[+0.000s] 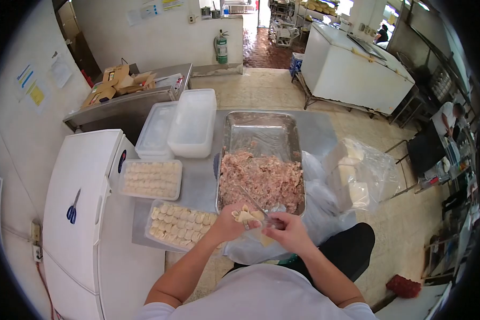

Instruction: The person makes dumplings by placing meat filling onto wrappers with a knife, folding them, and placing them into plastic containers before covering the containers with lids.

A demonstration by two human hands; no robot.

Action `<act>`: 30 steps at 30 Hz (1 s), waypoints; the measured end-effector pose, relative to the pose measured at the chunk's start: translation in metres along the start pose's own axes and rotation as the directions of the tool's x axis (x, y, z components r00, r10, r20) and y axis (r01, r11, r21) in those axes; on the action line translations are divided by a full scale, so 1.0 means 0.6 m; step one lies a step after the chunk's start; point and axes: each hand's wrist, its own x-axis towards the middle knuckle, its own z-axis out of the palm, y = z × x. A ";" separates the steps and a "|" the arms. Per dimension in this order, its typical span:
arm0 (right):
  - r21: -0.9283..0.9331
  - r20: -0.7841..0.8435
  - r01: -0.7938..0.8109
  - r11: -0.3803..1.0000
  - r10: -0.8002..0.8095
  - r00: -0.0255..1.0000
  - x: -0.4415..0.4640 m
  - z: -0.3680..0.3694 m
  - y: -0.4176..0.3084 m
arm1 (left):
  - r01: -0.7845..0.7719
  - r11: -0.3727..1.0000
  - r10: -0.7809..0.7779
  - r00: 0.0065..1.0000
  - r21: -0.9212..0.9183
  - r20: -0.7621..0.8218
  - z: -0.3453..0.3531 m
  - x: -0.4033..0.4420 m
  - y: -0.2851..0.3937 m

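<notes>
My left hand [229, 223] is closed around a pale dumpling wrapper [244, 216], partly folded. My right hand [290, 232] grips a thin metal knife [255, 201], its blade pointing up and left over the wrapper; the exact shape of its tip is hard to make out. Just beyond both hands is a deep metal tray [259, 118], its near half heaped with pink minced meat filling [261, 178]. Below the hands, a pale wrapper stack [265, 241] shows in part. Left of my left forearm, rows of shaped dumplings [181, 224] fill a plastic container [156, 234].
A second container of dumplings [151, 179] stands farther left, with stacked plastic tubs [193, 125] behind. Bagged wrapper blocks [352, 173] sit to the right. A white freezer [77, 197] with scissors [73, 209] flanks the table's left. Another person [446, 120] works far right.
</notes>
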 end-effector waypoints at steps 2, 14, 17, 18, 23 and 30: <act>0.102 0.002 -0.002 0.995 0.002 1.000 0.012 0.021 0.006 | 0.042 0.998 -0.044 0.999 0.051 0.026 0.004 -0.006 -0.001; -0.055 0.084 0.044 0.998 -0.039 0.996 0.048 0.053 -0.044 | 0.252 0.951 -0.258 0.966 -0.182 -0.009 -0.020 -0.063 -0.038; -0.066 0.065 0.014 0.998 -0.010 0.998 0.045 0.057 -0.030 | 0.246 0.929 -0.300 0.939 -0.278 -0.169 -0.044 -0.085 -0.061; -0.062 0.072 -0.009 0.998 0.013 0.997 0.044 0.058 -0.026 | 0.268 0.917 -0.345 0.905 -0.295 -0.250 -0.054 -0.091 -0.066; -0.082 0.101 -0.077 0.994 0.085 0.991 0.036 0.064 -0.008 | 0.242 0.953 -0.301 0.667 -0.184 -0.681 -0.165 -0.116 -0.155; 0.027 0.077 -0.073 0.997 0.071 0.994 0.030 0.073 0.028 | 0.476 0.878 -0.214 0.492 0.054 -0.844 -0.344 -0.151 -0.158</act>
